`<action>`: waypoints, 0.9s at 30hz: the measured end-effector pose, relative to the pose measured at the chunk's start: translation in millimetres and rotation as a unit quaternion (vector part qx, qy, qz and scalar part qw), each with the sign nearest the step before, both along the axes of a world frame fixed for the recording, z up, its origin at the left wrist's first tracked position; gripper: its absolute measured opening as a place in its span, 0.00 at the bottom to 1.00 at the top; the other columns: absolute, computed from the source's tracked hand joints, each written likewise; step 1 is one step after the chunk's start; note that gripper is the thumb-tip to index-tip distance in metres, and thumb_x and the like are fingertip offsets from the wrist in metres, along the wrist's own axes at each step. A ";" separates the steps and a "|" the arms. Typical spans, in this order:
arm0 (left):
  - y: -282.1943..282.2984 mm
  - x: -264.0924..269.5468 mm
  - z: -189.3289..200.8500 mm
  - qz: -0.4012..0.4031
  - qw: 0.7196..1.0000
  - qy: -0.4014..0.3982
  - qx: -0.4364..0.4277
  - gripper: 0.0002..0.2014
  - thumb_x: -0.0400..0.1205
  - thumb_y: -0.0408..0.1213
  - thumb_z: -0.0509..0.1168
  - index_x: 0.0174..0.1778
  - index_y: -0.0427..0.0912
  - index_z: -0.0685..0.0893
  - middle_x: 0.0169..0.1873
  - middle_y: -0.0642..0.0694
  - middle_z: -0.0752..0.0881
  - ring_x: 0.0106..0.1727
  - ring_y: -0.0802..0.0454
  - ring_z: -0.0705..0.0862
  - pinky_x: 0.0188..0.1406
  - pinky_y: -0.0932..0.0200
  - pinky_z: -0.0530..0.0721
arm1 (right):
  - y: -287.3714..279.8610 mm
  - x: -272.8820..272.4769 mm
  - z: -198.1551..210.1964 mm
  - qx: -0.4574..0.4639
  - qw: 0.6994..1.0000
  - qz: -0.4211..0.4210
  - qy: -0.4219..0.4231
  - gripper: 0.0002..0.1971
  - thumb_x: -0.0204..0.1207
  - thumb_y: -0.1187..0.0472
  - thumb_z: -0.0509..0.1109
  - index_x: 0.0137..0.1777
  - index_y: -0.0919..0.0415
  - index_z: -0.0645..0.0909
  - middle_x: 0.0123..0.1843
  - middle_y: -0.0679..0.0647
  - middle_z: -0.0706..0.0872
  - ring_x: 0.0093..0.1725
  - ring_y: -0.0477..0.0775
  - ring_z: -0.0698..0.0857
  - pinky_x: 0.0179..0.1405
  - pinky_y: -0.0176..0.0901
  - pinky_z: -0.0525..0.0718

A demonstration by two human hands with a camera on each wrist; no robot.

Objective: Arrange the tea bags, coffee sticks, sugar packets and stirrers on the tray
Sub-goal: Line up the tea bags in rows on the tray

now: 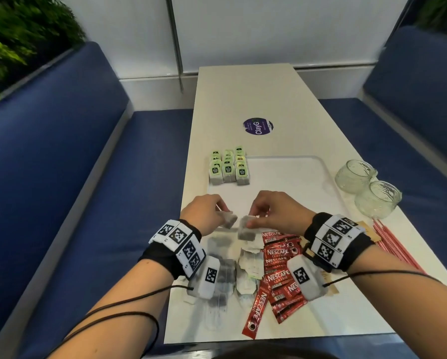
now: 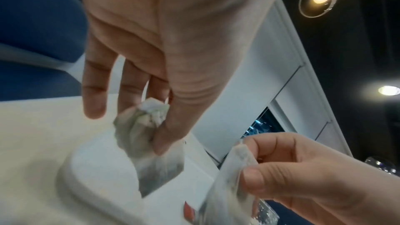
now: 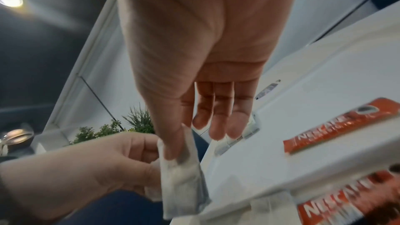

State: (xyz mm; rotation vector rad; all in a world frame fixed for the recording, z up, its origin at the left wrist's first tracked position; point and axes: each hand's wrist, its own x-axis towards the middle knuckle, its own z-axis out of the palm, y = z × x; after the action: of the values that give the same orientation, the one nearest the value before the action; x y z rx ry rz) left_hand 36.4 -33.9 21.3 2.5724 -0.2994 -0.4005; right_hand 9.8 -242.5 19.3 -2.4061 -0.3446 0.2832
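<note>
Over the near edge of the white tray [image 1: 282, 172], my left hand [image 1: 223, 215] pinches a grey tea bag [image 1: 229, 220] between thumb and fingers. My right hand [image 1: 252, 221] pinches a second tea bag [image 1: 245, 229] just beside it. In the left wrist view the left tea bag [image 2: 149, 139] hangs crumpled from the thumb. In the right wrist view the right tea bag [image 3: 184, 182] hangs from thumb and forefinger. Three rows of green-tagged tea bags [image 1: 228, 168] lie at the tray's far left corner. Loose tea bags [image 1: 225, 273] and red coffee sticks [image 1: 279, 268] lie on the near table.
Two glass jars [image 1: 367, 187] stand to the right of the tray. Red-and-white stirrers [image 1: 396, 247] and brown sugar packets [image 1: 371, 233] lie by my right wrist. A purple sticker [image 1: 257, 126] marks the far table. Blue benches [image 1: 61, 177] flank the table.
</note>
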 end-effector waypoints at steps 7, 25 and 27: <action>-8.7 4.5 12.6 -0.049 0.984 -0.031 -0.170 0.14 0.76 0.30 0.74 0.51 0.51 0.83 0.32 0.52 0.89 0.28 0.68 0.79 0.31 0.74 0.73 | 8.2 15.6 -6.3 0.074 0.997 0.002 -0.021 0.08 0.74 0.55 0.76 0.43 0.58 0.82 0.45 0.47 0.87 0.45 0.42 0.84 0.47 0.39 0.82; -35.2 46.0 -17.4 0.055 0.977 -0.101 -0.179 0.21 0.87 0.49 0.57 0.34 0.44 0.85 0.32 0.48 0.90 0.36 0.50 0.88 0.42 0.51 0.88 | 14.1 62.6 -3.1 0.139 0.964 -0.226 0.028 0.09 0.75 0.59 0.71 0.40 0.62 0.75 0.38 0.61 0.89 0.33 0.58 0.89 0.38 0.52 0.89; -42.2 47.5 -18.1 0.018 0.983 -0.120 -0.140 0.23 0.89 0.51 0.55 0.35 0.44 0.85 0.32 0.47 0.89 0.34 0.50 0.87 0.42 0.51 0.86 | 19.9 69.8 -5.2 0.181 0.950 -0.249 0.050 0.09 0.74 0.60 0.72 0.41 0.63 0.74 0.36 0.64 0.89 0.32 0.57 0.90 0.39 0.53 0.91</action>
State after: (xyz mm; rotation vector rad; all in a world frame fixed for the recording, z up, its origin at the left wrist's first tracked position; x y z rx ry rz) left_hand 83.9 -76.1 3.2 2.3439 -0.3661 -0.0296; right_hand 79.6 -222.6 14.1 -2.0208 0.2439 0.0968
